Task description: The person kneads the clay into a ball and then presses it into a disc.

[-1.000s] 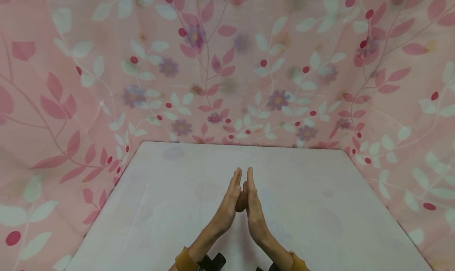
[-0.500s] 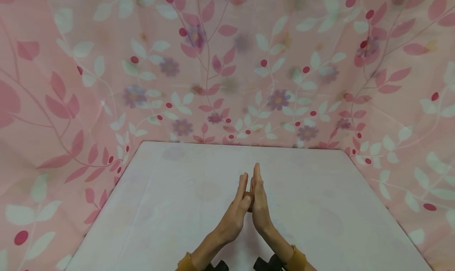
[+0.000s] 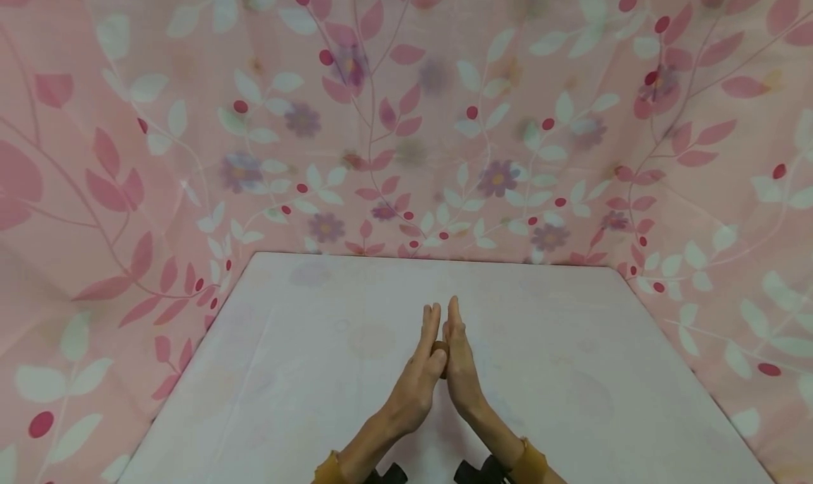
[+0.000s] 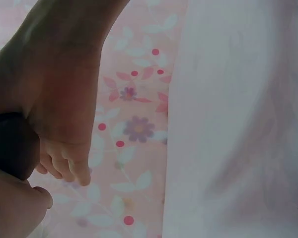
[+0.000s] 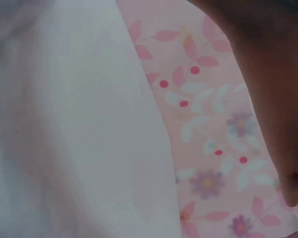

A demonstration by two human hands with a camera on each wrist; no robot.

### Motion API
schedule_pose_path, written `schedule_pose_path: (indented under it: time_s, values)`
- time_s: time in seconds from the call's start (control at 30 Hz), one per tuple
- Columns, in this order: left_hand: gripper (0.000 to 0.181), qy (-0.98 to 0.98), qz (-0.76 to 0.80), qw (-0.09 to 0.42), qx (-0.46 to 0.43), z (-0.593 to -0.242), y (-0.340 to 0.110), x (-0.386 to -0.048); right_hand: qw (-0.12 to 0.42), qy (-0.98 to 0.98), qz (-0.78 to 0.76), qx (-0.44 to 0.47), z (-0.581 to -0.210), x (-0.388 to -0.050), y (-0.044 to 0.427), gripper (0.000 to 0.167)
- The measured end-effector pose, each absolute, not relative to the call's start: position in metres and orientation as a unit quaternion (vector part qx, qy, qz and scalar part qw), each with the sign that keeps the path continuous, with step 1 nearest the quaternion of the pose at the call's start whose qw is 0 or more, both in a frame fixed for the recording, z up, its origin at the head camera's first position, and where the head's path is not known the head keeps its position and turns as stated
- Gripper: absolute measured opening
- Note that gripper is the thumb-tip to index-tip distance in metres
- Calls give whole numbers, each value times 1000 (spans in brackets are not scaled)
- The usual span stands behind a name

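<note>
In the head view, my left hand (image 3: 413, 387) and right hand (image 3: 463, 378) stand palm to palm above the white table, fingers mostly straight and pointing away. A small brown lump (image 3: 440, 345), perhaps clay, is pressed between the palms. The left thumb and fingers cover much of it. In the left wrist view, a dark rounded lump (image 4: 15, 146) sits between the right palm and the left hand. The right wrist view has the left hand at upper right; the lump does not show there.
The white table (image 3: 305, 350) spreads around both hands. A pink floral cloth (image 3: 406, 117) hangs behind it and along both sides. Black wrist devices (image 3: 480, 470) and mustard sleeve cuffs (image 3: 530, 461) show at the bottom of the head view.
The hands first shift right, the right hand sliding forward against the left, then both move slightly left. The lump, clearly visible a second ago, is now mostly covered by the left thumb.
</note>
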State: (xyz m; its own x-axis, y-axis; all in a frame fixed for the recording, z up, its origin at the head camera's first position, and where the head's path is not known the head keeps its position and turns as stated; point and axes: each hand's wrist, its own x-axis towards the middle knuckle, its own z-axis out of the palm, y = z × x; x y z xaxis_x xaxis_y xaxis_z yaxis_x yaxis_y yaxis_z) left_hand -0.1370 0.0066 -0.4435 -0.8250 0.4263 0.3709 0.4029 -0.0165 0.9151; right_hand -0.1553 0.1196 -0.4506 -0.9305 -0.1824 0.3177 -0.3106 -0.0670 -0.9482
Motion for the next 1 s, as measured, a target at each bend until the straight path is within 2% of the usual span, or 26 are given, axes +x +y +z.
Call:
schedule_pose_path:
  time_s: [0.57,0.77,1.0]
  values:
    - [60,695,655,-45,293,-431,0,-147,-23,-661,707,251,-454,-141,112,54]
    - [60,685,671,-46,282,-430,-4,-154,-53,-644,712,275,-454,-134,110,57]
    - [59,669,688,-47,278,-433,-9,-164,-74,-648,702,287,-453,-123,108,53]
